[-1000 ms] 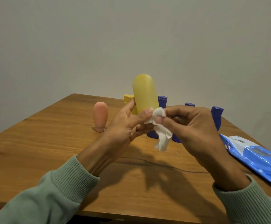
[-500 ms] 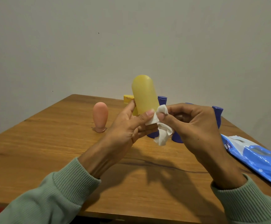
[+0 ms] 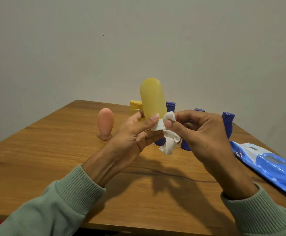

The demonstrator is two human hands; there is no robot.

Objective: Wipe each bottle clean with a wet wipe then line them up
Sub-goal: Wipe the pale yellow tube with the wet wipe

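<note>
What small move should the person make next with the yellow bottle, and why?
Probably turn the yellow bottle a little in the left hand, so the wet wipe pinched by the right hand reaches the rest of its white cap. The wipe now touches only the cap's right side.
</note>
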